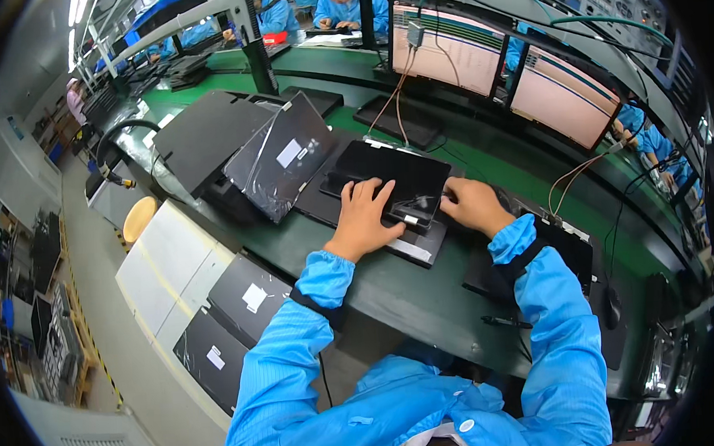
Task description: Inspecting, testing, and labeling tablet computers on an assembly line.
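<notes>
A glossy black screen panel (394, 166) lies on a larger dark flat plate (317, 201) on the bench before me. Across the panel's near left part rests my left hand (365, 218), its fingers spread and its thumb reaching toward the near edge. At the right edge of the panel is my right hand (477, 204), fingers bent and closed on that edge; the fingertips are partly hidden. Thin cables (400, 112) run down to the panel's far edge. Left of it, a film-wrapped dark panel (270, 175) with a white label leans upright.
Another dark panel (564, 248) with cables lies beyond my right forearm, near a mouse (612, 308) and a pen (506, 322). Two monitors (445, 53) stand behind. Labelled dark panels (210, 352) lie on a pale surface at left. Co-workers in blue sit across the bench.
</notes>
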### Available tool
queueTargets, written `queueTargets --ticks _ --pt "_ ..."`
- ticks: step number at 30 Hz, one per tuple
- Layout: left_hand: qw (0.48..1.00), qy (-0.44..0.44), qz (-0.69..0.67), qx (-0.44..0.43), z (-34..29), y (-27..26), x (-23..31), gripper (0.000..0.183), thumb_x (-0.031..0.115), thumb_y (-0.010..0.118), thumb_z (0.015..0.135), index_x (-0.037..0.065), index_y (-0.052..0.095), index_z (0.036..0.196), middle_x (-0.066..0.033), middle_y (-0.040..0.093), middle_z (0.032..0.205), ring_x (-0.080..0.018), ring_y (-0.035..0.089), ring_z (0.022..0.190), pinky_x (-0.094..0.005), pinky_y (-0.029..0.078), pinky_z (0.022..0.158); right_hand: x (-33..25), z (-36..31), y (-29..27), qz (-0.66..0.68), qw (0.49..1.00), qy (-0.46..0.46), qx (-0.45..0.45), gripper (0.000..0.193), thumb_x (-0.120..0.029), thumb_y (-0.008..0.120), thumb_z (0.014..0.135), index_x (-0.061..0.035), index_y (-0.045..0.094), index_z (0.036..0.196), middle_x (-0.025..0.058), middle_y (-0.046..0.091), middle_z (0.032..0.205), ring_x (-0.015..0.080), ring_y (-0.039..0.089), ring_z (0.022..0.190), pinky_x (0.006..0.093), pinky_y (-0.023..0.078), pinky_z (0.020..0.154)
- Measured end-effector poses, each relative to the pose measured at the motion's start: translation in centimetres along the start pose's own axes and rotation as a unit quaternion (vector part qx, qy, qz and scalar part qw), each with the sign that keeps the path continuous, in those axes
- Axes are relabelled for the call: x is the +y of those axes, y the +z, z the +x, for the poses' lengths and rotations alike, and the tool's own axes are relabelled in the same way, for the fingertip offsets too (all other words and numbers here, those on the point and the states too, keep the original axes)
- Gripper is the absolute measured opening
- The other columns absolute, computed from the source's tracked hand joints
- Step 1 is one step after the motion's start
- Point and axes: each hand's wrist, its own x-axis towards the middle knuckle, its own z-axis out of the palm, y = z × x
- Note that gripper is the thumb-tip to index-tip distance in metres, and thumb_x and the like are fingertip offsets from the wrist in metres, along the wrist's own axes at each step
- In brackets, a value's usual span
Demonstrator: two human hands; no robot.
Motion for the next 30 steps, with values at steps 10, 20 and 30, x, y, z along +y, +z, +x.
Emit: queueTargets --ticks 10,20,30 --pt "0.970 0.120 -0.027 0.211 1.6 -1.4 -1.7 0.037 -0.006 0.065 0.077 0.002 0.070 0.113 -0.0141 0.073 0.114 -0.0351 0.070 0.109 -0.0511 0.051 0.103 -4.0 -2.5 -7.5 -0.152 0.944 -0.099 0.274 0.058 -0.032 0.078 0.083 -0.0073 0.063 0.134 0.0185 0.061 0.129 0.0370 0.058 0.119 0.0452 0.046 0.101" --pt "0.862 -0.164 -0.353 0.325 6.2 -6.9 -12.4 0.026 0.012 0.068 0.099 -0.005 0.067 0.118 -0.0063 0.074 0.107 -0.0148 0.066 0.097 -0.0293 0.050 0.089 3.1 -8.7 -2.4 -0.049 0.976 0.062 0.202 0.064 -0.033 0.077 0.082 0.0020 0.058 0.132 0.0210 0.054 0.134 0.0400 0.052 0.125 0.0480 0.043 0.105" --pt "0.842 -0.278 -0.414 0.204 6.4 -9.2 -19.8 0.035 0.005 0.066 0.097 0.002 0.060 0.131 -0.0068 0.069 0.121 -0.0215 0.066 0.104 -0.0362 0.051 0.093 3.9 -8.1 0.6 -0.080 0.966 0.103 0.222 0.063 -0.039 0.073 0.085 -0.0041 0.058 0.136 0.0247 0.050 0.138 0.0415 0.043 0.136 0.0535 0.036 0.110"
